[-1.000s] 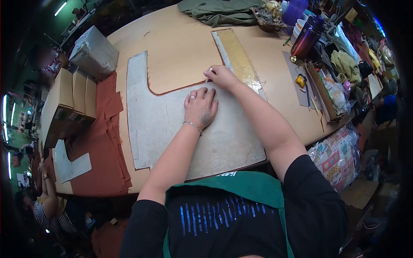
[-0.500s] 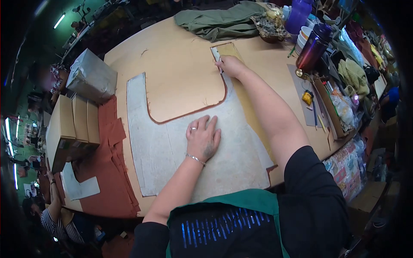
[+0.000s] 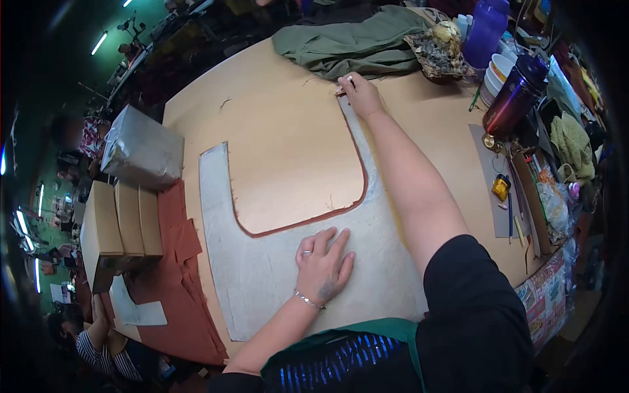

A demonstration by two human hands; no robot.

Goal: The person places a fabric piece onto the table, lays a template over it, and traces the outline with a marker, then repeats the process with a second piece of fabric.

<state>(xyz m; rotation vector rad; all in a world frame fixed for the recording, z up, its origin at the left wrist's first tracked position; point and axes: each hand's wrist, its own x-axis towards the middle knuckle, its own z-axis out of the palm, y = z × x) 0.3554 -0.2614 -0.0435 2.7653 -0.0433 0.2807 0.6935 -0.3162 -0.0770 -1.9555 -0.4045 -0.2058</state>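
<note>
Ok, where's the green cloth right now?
Head view: the cloth lies at the table's far edge, just beyond the right hand, left of the purple bottle.

Open to a passing hand over the bare tabletop (image 3: 288,164) within the U-shaped notch of the pale template (image 3: 380,262), and on toward the far left edge. Closed off beyond the right hand (image 3: 357,90) by the crumpled green cloth (image 3: 354,42). Crowded at the far right by the bowl (image 3: 444,77), purple bottle (image 3: 485,29) and dark flask (image 3: 514,95). Walled on the left by the whitish block (image 3: 144,147) and cartons (image 3: 108,223). Passable between the right forearm (image 3: 416,180) and the grey board (image 3: 488,167) (beside a long, stuffed box (image 3: 532,206)). Blocked low over the template by the left hand (image 3: 325,268).
</note>
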